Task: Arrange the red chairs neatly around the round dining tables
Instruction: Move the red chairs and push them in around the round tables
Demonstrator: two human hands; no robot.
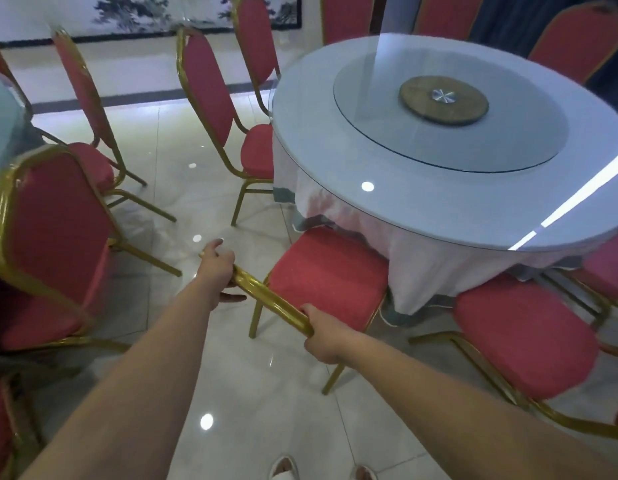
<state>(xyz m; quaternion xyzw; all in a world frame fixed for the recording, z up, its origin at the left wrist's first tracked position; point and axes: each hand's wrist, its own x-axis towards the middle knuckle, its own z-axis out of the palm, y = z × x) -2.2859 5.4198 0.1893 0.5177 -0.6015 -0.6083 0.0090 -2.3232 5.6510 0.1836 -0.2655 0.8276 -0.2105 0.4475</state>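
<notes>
At least a dozen red chairs [207, 91] with gold frames show, whole or in part, along with two tables and two hands. The round counter [439, 209] fills the view from 12 to 3 o'clock. It has a pale glossy top, one glass turntable [370, 133] with a wooden disc [443, 100] at its centre, and a white tablecloth [415, 268] hanging from its rim. A second counter [3, 112] shows only as a sliver at 9 o'clock. The floor [266, 410] is glossy pale tile with ceiling lights mirrored in it. A framed ink landscape painting [162, 12] hangs on the wall at 11 o'clock, and two white slippers [283, 469] peek in at 6 o'clock. The held chair [328, 278] stands at the round counter's 7 o'clock edge, with the front of its seat touching the tablecloth and its back toward the camera. Its gold top rail [266, 296] runs slantwise between the two hands. The left hand [216, 268] grips the rail's 10 o'clock end with its fingers curled round the tube. The right hand [321, 334] grips the 4 o'clock end in the same way, knuckles up. Other chairs ring the counter: one just beside the held chair at 4 o'clock, and several at the far rim.
</notes>
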